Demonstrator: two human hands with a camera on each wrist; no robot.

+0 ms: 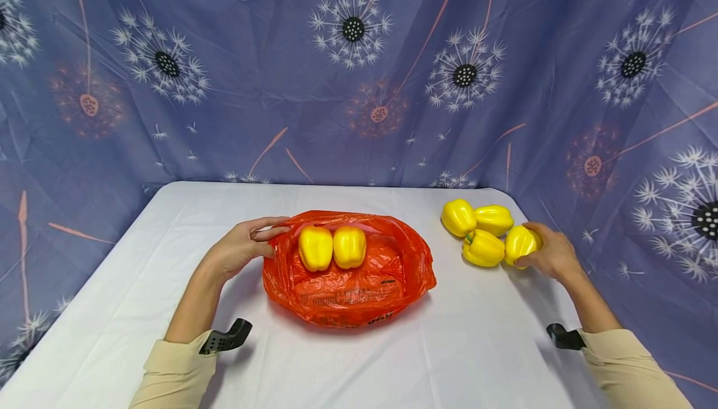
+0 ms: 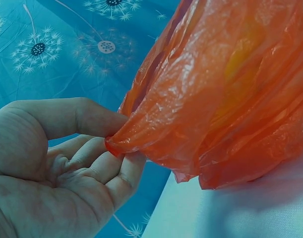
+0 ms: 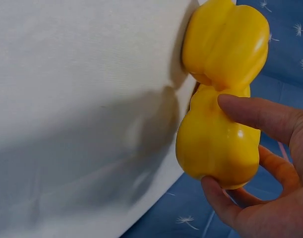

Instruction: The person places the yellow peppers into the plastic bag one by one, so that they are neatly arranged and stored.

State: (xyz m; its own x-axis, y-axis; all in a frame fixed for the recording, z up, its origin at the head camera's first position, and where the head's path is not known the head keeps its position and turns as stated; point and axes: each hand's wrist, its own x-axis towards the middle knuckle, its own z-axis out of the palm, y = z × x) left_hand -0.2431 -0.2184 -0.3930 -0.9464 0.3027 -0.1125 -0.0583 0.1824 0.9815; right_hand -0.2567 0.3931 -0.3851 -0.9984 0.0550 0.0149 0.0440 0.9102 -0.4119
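A red plastic bag (image 1: 348, 284) lies open on the white table, with two yellow bell peppers (image 1: 316, 248) side by side inside it. My left hand (image 1: 242, 248) pinches the bag's left rim between thumb and fingers; the left wrist view shows the gathered red film (image 2: 166, 114) at the fingertips. At the right, my right hand (image 1: 552, 252) grips a yellow bell pepper (image 1: 519, 245), thumb on one side and fingers on the other. In the right wrist view this pepper (image 3: 215, 144) stands close against another pepper (image 3: 225, 44).
Three more yellow bell peppers (image 1: 483, 248) sit clustered left of the right hand, near the table's back right corner. A blue curtain (image 1: 252, 72) with dandelion prints hangs behind the white-covered table (image 1: 477, 346). Black wrist cameras (image 1: 227, 337) are worn on both sleeves.
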